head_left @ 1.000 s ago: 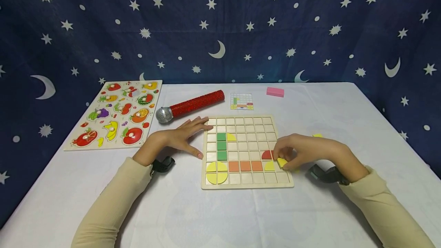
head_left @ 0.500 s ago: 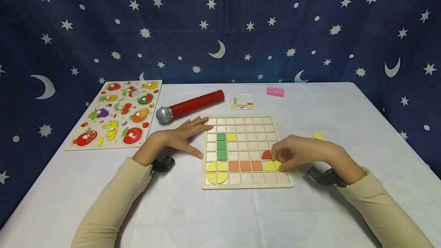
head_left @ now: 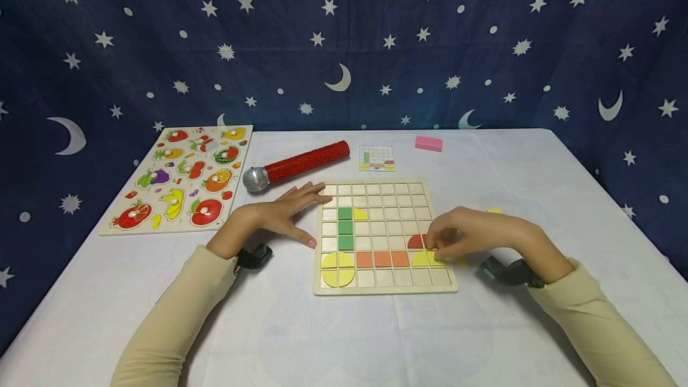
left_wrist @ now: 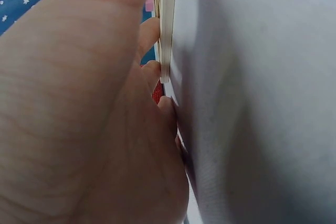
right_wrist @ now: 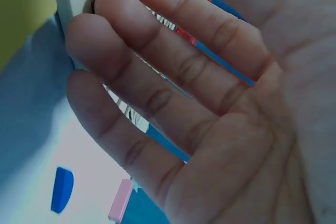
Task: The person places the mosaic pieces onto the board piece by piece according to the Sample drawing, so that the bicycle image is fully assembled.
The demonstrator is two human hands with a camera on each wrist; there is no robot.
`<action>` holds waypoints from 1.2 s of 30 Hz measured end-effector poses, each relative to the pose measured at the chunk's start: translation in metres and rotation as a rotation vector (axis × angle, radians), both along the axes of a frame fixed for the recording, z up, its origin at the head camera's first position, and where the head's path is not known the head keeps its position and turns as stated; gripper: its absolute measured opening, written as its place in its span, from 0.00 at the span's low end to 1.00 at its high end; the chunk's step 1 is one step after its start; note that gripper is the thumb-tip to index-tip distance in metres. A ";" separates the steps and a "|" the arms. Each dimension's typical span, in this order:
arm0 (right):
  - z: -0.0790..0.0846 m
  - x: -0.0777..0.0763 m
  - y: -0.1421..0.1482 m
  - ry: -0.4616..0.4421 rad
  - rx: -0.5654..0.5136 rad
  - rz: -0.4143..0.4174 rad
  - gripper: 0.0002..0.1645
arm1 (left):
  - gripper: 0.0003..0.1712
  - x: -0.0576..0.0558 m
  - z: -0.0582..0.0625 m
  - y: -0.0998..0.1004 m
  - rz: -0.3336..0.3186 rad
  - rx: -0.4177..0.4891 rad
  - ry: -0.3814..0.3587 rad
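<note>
A wooden grid board [head_left: 386,289] lies on the white table, holding flat green squares [head_left: 346,227], orange squares [head_left: 382,259], red quarter-circles [head_left: 415,242] and yellow quarter-circles. My left hand [head_left: 285,214] spreads its fingers along the board's left edge, fingertips and thumb touching the frame. Over the right edge is my right hand [head_left: 470,233], its fingertips beside the red pieces and its thumb by a yellow quarter-circle [head_left: 436,259] lying in a cell. The right wrist view shows its fingers [right_wrist: 142,72] loosely bent, with no piece visible between them.
Yellow pieces [head_left: 494,211] lie partly hidden around the right wrist, and a blue piece [right_wrist: 62,190] lies on the table. Behind the board are a pattern card [head_left: 377,159], a pink block [head_left: 429,144] and a red microphone [head_left: 306,161]. A fruit puzzle [head_left: 183,179] occupies the left.
My right hand has set the tilted yellow quarter-circle flat into a cell beside another yellow one, then drawn slightly back to the right. My left hand has stayed still.
</note>
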State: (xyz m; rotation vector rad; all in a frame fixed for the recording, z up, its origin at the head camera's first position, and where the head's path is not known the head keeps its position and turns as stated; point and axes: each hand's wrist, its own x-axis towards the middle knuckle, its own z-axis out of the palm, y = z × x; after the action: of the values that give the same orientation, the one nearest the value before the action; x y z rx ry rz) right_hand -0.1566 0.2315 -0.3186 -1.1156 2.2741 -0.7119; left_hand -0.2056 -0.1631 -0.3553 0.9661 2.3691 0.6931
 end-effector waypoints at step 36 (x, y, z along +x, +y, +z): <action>-0.003 -0.011 0.026 -0.073 0.113 -0.174 0.18 | 0.55 0.000 -0.001 0.000 -0.001 -0.006 0.007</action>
State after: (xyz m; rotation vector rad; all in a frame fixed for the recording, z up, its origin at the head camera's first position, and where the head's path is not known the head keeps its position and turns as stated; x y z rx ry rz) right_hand -0.1672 0.2573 -0.3212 -0.8338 2.3373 -0.6694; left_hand -0.2059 -0.1632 -0.3559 0.9684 2.3756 0.6824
